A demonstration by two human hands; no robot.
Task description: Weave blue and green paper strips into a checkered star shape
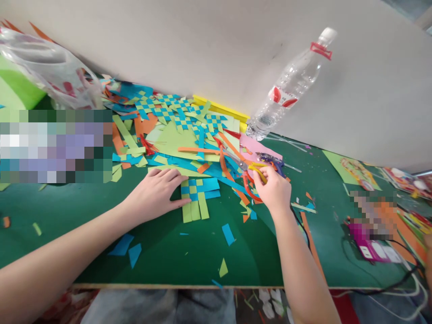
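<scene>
Right now the left hand [158,191] lies flat and open, palm down on the green table [168,256], its fingertips pressing the left edge of a small blue-and-green woven mat [197,195]. The mat sits just right of that hand, with loose green strip ends hanging toward the near edge. Beyond the hand spreads a heap of strips [189,144] and finished weaves, blue, green and orange.

Further right, the right hand [275,189] is curled around the yellow handles of scissors [251,168], whose blades point away into the heap; whether the grip is full I cannot tell. Beyond that hand a clear bottle [290,85] stands against the wall.

By my reading, the weave is being held still while the scissors are taken up. Trimming would call for bringing the blades across to the mat's ragged ends while the left hand holds the mat flat.
</scene>
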